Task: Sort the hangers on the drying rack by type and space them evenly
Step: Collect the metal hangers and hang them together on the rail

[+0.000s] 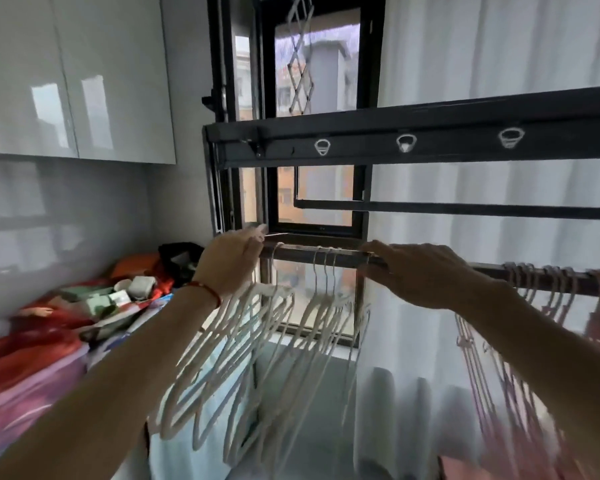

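A dark rail (343, 255) of the drying rack runs from centre to right at hand height. Several white hangers (278, 344) hang bunched on its left end. Several pink hangers (548, 306) hang on its right part, partly hidden behind my right forearm. My left hand (231, 263) grips the left end of the rail, fingers curled round the hooks of the leftmost white hangers. My right hand (420, 273) lies over the rail just right of the white group, fingers curled on the bar.
A higher rack beam (413, 138) with white hook rings and a thin bar (465, 207) run above the rail. Behind stand a dark-framed window (314, 202) and white curtains (499, 64). Left are glossy wall cabinets (73, 74) and a counter piled with red cloth and boxes (94, 303).
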